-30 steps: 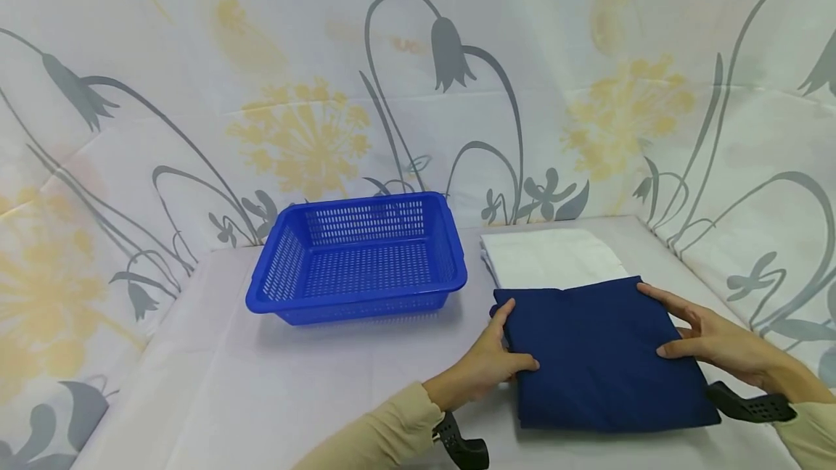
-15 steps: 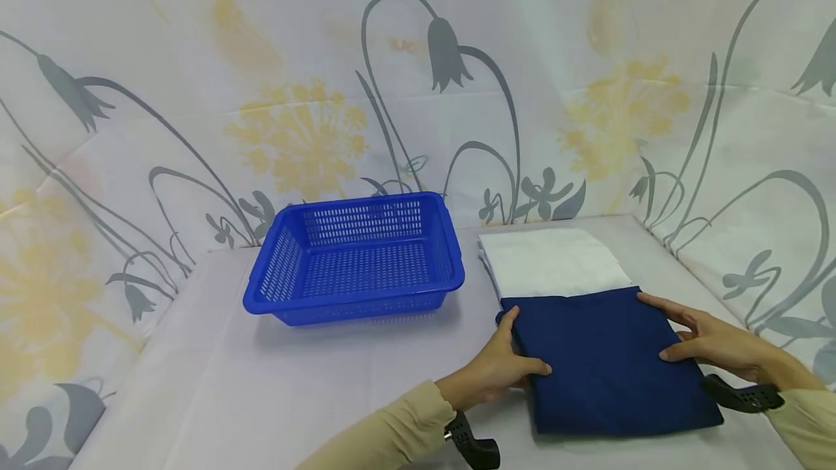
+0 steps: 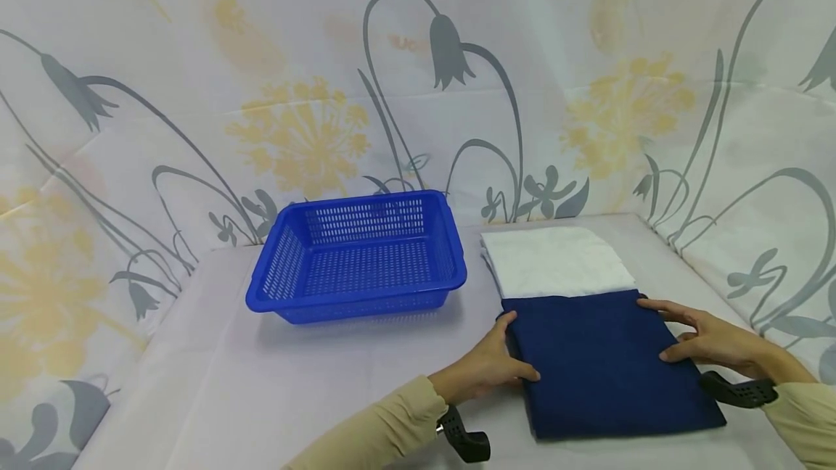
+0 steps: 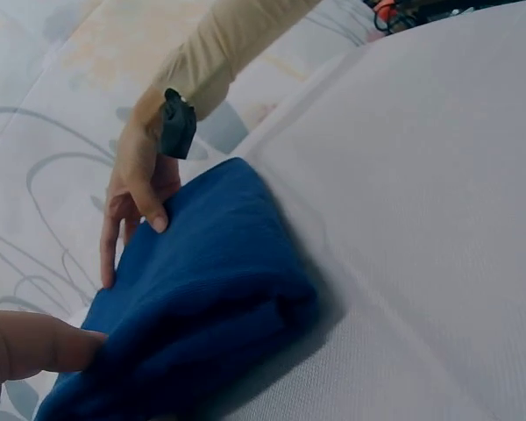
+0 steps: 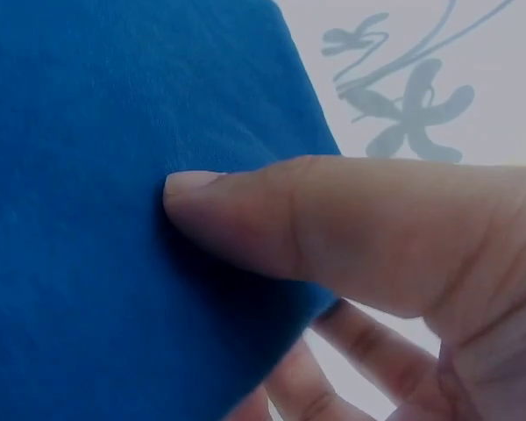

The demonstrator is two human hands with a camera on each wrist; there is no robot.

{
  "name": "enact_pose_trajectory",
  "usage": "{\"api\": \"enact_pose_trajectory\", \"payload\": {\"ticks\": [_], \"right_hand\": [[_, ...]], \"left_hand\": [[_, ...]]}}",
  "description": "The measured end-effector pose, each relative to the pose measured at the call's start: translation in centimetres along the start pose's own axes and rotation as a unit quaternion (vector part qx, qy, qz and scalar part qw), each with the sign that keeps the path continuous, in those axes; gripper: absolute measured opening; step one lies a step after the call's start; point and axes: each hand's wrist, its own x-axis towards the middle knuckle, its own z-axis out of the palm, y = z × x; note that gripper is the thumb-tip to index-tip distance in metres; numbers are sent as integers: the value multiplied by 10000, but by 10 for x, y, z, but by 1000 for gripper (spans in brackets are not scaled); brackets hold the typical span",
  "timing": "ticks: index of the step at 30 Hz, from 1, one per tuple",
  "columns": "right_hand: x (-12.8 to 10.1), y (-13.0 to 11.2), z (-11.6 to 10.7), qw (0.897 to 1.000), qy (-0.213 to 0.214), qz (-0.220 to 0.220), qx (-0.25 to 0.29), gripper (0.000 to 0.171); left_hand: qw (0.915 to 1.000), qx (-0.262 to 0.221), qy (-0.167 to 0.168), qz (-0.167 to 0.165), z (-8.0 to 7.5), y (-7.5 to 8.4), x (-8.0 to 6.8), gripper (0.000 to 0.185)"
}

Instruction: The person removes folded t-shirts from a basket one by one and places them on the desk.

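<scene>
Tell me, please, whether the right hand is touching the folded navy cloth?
Touching. In the right wrist view the thumb of the right hand lies on top of the navy cloth, with fingers showing beneath its edge, so it pinches the cloth.

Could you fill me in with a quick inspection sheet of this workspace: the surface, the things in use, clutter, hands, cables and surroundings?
Surface: table under a pale cloth.
Job's things: folded navy cloth lying flat, overlapping the near edge of a folded white cloth; blue basket to their left, nothing seen inside.
Clutter: nothing seen.
Hands: left hand pinches the navy cloth's left edge, thumb on top; right hand pinches its right edge likewise. Black wrist straps on both.
Cables: nothing seen.
Surroundings: flower-printed sheet hung behind and at both sides.
</scene>
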Motion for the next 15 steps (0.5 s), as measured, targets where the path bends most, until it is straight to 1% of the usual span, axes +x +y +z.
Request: {"api": "enact_pose_trajectory", "payload": {"ticks": [4, 6, 8, 10, 11, 13, 14, 15], "right_hand": [[-1, 0, -2, 9993, 174, -24, -323, 74], [-2, -3, -3, 9972, 369, -42, -655, 65], [-3, -8, -3, 9921, 658, -39, -1066, 58], [-4, -14, -3, 9805, 1092, -24, -1631, 53], [-5, -18, -2, 9727, 1316, -17, -1912, 51], [-6, -26, -2, 9538, 1768, -101, -2429, 46], [-6, -30, -2, 9426, 2005, -167, -2666, 44], [-5, -35, -2, 9293, 2251, -331, -2907, 41]], "left_hand": [[9999, 115, 59, 21, -6, 0, -3, 94], [9996, 245, 82, 77, -11, 1, -6, 90], [9990, 398, 41, 213, -18, 3, -8, 84], [9975, 562, -69, 418, -28, 6, -12, 76], [9961, 681, -113, 554, -34, 8, -14, 72], [9919, 957, -165, 822, -46, 14, -20, 63], [9889, 1119, -166, 966, -53, 17, -24, 59], [9851, 1292, -152, 1122, -59, 21, -27, 54]]}}
